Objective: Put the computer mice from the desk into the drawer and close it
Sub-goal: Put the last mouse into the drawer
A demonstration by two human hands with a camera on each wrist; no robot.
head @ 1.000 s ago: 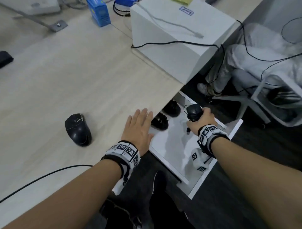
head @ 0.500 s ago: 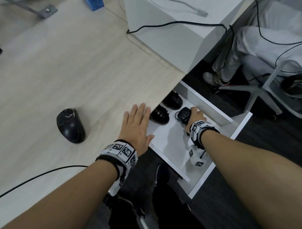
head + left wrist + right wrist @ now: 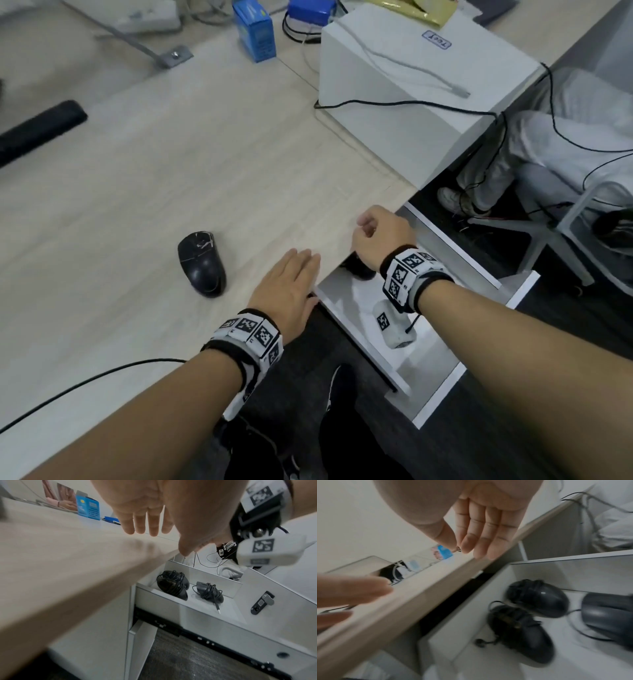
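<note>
One black mouse (image 3: 202, 263) lies on the wooden desk (image 3: 171, 178), left of my hands. The white drawer (image 3: 428, 370) under the desk edge stands pulled out. Three black mice lie inside it in the right wrist view: two with cords wound round them (image 3: 537, 597) (image 3: 518, 632) and a greyer one (image 3: 607, 616) at the right. My left hand (image 3: 291, 284) rests flat on the desk edge with straight fingers. My right hand (image 3: 376, 233) hovers over the desk edge above the drawer, fingers relaxed and holding nothing.
A white box (image 3: 411, 102) with a black cable across it stands on the desk behind the drawer. A blue carton (image 3: 255, 34) is farther back, a black bar (image 3: 37, 133) at the left. A seated person's legs (image 3: 496, 178) and a chair base (image 3: 534, 233) are right of the drawer.
My right hand lowered a black mouse into the drawer, let go of it, and rose to the desk edge without it. The left hand stayed flat on the desk.
</note>
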